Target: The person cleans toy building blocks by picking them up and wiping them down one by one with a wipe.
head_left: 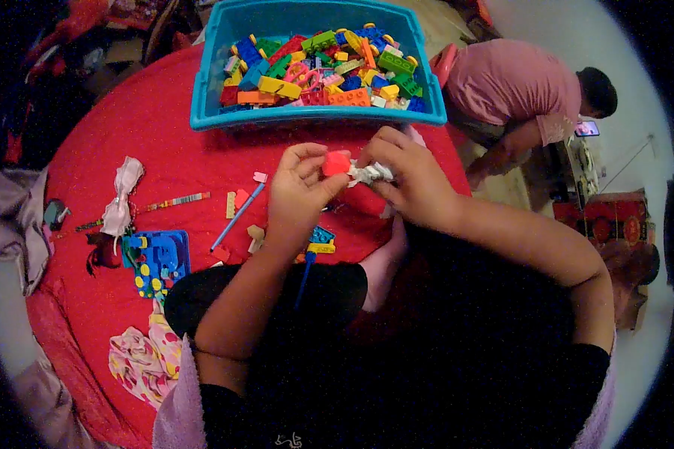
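My left hand (301, 178) pinches a small bright red piece (337, 163), likely plastic, between thumb and fingers. Close against it, my right hand (406, 173) has its fingers closed on a crumpled whitish-grey thing (371, 173) that looks like wrapping or cloth; its kind I cannot make out. The two held things meet or nearly meet between my hands. Both hands are above the red cloth, just in front of a blue plastic bin (318, 117) full of colourful building blocks (348, 78).
A blue stick (238, 217), a blue toy tray (174, 253), a pale pink bow (123, 196) and a patterned cloth (138, 358) lie on the red cloth (157, 135). Loose blocks lie near my left forearm. Another person (502, 82) bends over at the right.
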`<state>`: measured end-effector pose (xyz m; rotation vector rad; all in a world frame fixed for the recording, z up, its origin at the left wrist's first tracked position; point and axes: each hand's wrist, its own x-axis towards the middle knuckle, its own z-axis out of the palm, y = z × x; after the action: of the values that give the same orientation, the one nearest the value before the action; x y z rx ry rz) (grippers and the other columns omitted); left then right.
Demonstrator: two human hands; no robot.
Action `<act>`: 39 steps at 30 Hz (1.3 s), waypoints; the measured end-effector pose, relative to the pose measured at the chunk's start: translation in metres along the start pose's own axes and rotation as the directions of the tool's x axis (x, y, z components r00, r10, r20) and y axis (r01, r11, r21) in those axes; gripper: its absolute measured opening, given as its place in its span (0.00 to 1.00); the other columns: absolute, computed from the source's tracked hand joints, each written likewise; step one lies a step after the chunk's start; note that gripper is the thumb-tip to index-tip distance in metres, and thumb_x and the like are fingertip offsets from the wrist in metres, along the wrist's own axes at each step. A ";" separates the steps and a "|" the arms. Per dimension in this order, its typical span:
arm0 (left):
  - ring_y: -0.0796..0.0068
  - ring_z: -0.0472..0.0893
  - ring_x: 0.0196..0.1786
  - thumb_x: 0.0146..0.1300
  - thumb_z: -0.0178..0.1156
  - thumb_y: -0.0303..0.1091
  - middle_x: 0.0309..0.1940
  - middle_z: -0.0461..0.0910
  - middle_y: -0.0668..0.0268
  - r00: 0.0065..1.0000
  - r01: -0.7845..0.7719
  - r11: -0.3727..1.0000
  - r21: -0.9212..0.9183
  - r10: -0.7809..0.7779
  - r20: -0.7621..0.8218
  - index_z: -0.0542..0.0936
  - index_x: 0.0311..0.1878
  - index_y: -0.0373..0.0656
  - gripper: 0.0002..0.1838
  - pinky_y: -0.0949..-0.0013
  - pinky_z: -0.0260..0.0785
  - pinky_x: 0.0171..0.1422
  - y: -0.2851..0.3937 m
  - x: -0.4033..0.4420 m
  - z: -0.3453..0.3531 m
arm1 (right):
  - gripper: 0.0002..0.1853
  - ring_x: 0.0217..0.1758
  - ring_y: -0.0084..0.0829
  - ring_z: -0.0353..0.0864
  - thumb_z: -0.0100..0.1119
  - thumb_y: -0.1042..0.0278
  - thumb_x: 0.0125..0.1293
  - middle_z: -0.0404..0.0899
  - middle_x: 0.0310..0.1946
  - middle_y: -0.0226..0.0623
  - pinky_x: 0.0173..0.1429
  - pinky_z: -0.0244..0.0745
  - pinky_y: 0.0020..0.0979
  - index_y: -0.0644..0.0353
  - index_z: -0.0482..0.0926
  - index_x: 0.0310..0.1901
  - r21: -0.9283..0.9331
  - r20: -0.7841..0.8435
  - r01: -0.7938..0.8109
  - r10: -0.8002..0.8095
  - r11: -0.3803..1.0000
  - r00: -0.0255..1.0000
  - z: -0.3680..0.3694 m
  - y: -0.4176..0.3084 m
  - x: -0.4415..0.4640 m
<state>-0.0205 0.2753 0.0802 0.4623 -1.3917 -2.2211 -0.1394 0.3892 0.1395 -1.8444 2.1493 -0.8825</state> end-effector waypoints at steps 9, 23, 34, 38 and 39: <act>0.78 0.73 0.43 0.56 0.54 0.22 0.42 0.73 0.61 0.994 0.033 0.999 -0.031 -0.029 0.104 0.67 0.53 0.34 0.20 0.77 0.68 0.44 0.004 -0.003 0.003 | 0.10 0.34 0.36 0.73 0.57 0.72 0.51 0.71 0.28 0.39 0.38 0.68 0.32 0.61 0.71 0.36 0.172 -0.214 0.070 -0.032 0.983 0.976 0.001 0.002 0.003; 0.79 0.73 0.43 0.55 0.55 0.22 0.42 0.72 0.62 0.975 0.215 0.957 -0.195 -0.199 0.100 0.66 0.54 0.35 0.21 0.78 0.67 0.49 -0.010 -0.004 0.003 | 0.07 0.28 0.17 0.71 0.54 0.68 0.59 0.73 0.26 0.28 0.30 0.68 0.23 0.61 0.70 0.35 0.743 0.232 -0.483 0.499 0.463 0.835 0.006 0.003 -0.003; 0.75 0.74 0.46 0.54 0.56 0.23 0.46 0.72 0.59 0.957 0.250 0.923 -0.293 -0.190 0.217 0.64 0.56 0.31 0.25 0.75 0.66 0.51 -0.022 -0.004 0.001 | 0.11 0.30 0.21 0.71 0.60 0.69 0.53 0.71 0.25 0.31 0.33 0.68 0.26 0.62 0.70 0.34 0.624 0.011 -0.284 0.355 0.728 0.935 0.021 0.014 -0.008; 0.76 0.74 0.44 0.55 0.56 0.24 0.43 0.74 0.61 0.953 0.271 0.927 -0.260 -0.220 0.210 0.64 0.57 0.33 0.25 0.76 0.67 0.49 -0.020 -0.003 0.002 | 0.12 0.30 0.27 0.73 0.61 0.69 0.51 0.72 0.25 0.36 0.34 0.69 0.29 0.63 0.70 0.33 0.491 -0.106 -0.260 0.352 0.832 0.930 0.024 0.026 -0.011; 0.77 0.74 0.43 0.55 0.56 0.25 0.43 0.74 0.62 0.952 0.269 0.934 -0.235 -0.221 0.212 0.64 0.57 0.33 0.25 0.76 0.67 0.48 -0.017 -0.003 0.002 | 0.12 0.30 0.28 0.73 0.61 0.68 0.51 0.72 0.25 0.37 0.34 0.69 0.29 0.63 0.70 0.33 0.497 -0.068 -0.328 0.413 0.803 0.908 0.022 0.028 -0.012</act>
<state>-0.0226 0.2845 0.0655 0.3633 -1.1519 -2.6660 -0.1497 0.3952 0.1040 -1.0920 2.0331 -1.3586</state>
